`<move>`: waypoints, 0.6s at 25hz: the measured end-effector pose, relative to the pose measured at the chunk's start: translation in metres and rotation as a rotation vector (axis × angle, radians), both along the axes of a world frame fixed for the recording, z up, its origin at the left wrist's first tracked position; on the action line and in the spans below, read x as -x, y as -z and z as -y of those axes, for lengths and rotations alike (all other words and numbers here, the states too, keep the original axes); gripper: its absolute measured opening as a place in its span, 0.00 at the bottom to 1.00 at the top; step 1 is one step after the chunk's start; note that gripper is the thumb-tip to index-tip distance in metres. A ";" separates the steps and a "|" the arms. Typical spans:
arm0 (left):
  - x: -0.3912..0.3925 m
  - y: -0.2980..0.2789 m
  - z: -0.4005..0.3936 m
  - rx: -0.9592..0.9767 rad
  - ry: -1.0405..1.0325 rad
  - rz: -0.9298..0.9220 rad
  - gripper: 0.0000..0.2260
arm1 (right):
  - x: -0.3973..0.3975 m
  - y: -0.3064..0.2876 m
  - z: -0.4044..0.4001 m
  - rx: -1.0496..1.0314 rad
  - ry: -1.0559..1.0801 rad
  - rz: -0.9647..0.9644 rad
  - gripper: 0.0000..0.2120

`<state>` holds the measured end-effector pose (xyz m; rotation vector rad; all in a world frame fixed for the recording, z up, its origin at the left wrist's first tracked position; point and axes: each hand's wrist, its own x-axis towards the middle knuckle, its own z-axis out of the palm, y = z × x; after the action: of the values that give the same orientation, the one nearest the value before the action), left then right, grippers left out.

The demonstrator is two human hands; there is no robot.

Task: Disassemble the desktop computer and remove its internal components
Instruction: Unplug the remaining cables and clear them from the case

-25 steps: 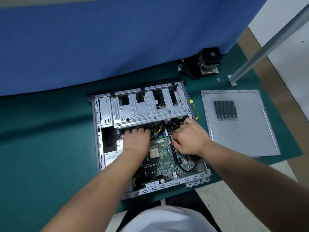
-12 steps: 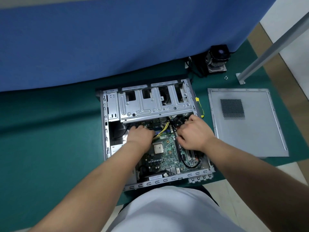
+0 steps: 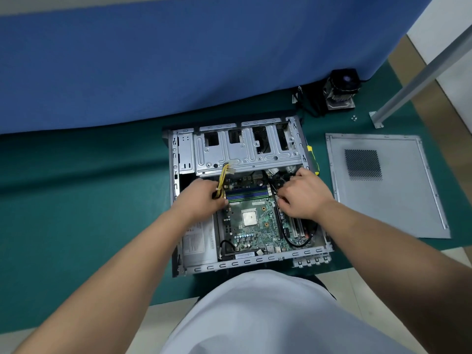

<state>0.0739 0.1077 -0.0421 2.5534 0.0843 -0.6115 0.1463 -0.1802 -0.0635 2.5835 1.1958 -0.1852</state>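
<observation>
Since the earlier frame, my left hand (image 3: 201, 200) had pulled the yellow power cable (image 3: 221, 180) up off the motherboard (image 3: 255, 221); its white connector (image 3: 231, 167) now lay on the drive cage (image 3: 245, 154); fingers were curled tight round the wires, which ran lengthwise away from me; my right hand (image 3: 301, 192) sat nearer the black cables (image 3: 274, 190) at the computer case (image 3: 176, 226) right edge, fingertips bent down among them; I couldn't tell whether they pinched anything

Green mat (image 3: 76, 200), blue cloth (image 3: 178, 60), tiled floor (image 3: 454, 256)
</observation>
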 end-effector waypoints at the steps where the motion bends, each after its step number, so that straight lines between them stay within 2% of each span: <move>1: 0.004 -0.001 -0.004 -0.008 -0.014 0.054 0.15 | 0.000 0.000 0.000 0.007 0.005 -0.003 0.19; 5: 0.029 -0.004 -0.019 -0.018 -0.101 0.259 0.16 | 0.001 0.000 0.000 0.049 0.016 -0.011 0.20; 9: 0.046 0.009 -0.031 -0.128 -0.183 0.425 0.06 | 0.003 -0.004 -0.004 0.217 0.036 -0.034 0.16; 12: 0.051 0.018 -0.027 -0.018 -0.263 0.460 0.03 | 0.010 -0.003 -0.022 0.316 0.144 -0.100 0.11; 15: 0.051 0.025 -0.024 -0.022 -0.304 0.489 0.03 | 0.024 0.013 -0.062 0.082 0.307 -0.371 0.18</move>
<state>0.0226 0.1314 -0.0669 2.5633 0.3003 0.1322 0.1225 -0.1178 -0.0762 2.7211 0.8620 -0.7895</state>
